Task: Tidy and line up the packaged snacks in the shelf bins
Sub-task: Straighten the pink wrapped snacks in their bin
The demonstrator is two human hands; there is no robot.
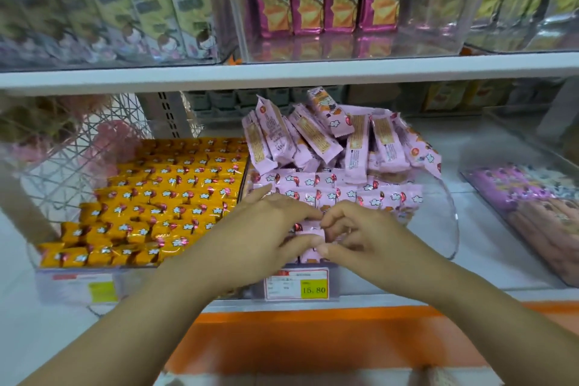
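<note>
Front edge of shelf: white price label (296, 287) with a yellow tag, fixed to the clear plastic bin (451, 229). Just behind it, the left hand (266, 229) and right hand (363, 238) meet over one small pink foil snack packet (308, 233) in the bin's front row. Both pinch it, the left by thumb and fingers, the right with fingers curled. Behind lie flat rows of pink packets (329, 188), then a jumbled heap (313, 131). Orange foil packets (163, 197) fill the neighbouring left bin in rows.

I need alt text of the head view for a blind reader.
The left hand and right hand pinch one pink packet at the front of a clear bin; behind, more pink packets lie jumbled. Orange packets fill the neighbouring bin.
</note>
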